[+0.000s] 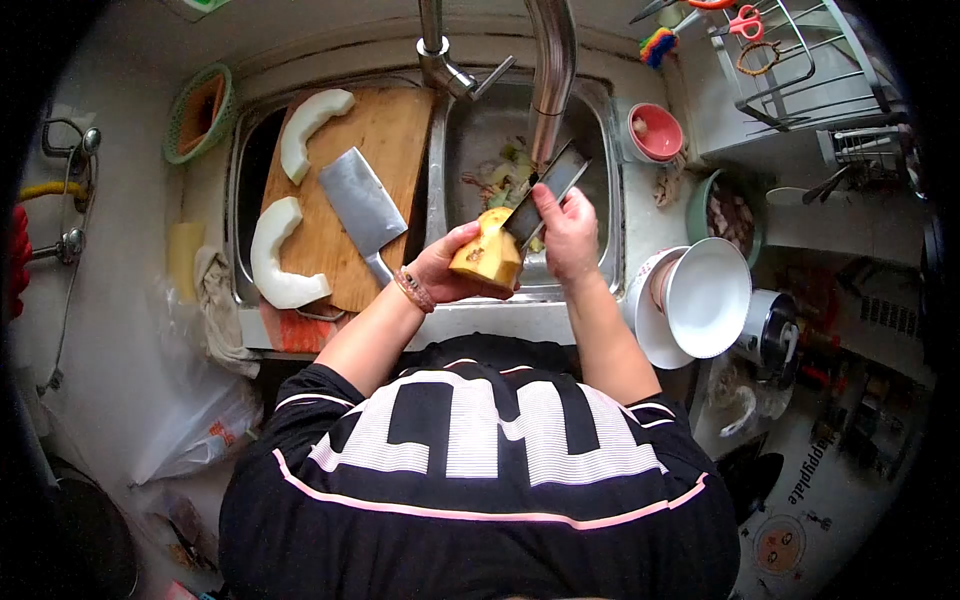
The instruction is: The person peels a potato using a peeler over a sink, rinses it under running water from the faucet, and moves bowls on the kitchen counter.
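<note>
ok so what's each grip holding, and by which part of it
The left grip holds the yellow chunk by its left side and near end; the right grip holds the dark flat tool by its side, around mid-length.

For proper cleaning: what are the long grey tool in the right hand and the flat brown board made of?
Long grey tool: perhaps smooth metal, by its bright edges; plastic possible.
Flat brown board: probably wood, low sheen, by its streaky grain.
</note>
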Available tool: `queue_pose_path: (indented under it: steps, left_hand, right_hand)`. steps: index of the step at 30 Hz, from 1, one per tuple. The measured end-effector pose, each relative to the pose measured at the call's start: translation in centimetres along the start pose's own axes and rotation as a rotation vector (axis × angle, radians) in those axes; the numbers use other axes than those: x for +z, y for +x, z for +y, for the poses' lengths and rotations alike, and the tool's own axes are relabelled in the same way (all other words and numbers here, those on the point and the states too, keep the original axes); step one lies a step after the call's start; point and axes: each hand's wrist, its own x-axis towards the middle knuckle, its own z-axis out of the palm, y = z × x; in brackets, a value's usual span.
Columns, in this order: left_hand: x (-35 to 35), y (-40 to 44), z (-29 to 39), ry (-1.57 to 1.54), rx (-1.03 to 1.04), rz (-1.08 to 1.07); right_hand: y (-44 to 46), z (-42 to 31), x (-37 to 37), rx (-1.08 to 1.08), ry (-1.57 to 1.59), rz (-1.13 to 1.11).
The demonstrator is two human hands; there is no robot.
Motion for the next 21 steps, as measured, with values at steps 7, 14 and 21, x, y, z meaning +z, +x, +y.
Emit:
queue_pose_path:
  steps: [7,14,21]
  left_hand:
    - [1.4,-0.1,0.6,-0.079,0.077,-0.161]
    - [1.3,0.7,1.8,0.103,0.137,0.059]
    - [2.0,1.5,0.9,0.087,0.114,0.206]
  right_hand:
    - [5.9,6.7,-8.5,-0.176,-0.494,0.49]
    - [-0.5,-0.7,0.0,-0.066,0.145,0.06]
    - [-2.2,-0.6,0.6,-0.085,0.004,-0.104]
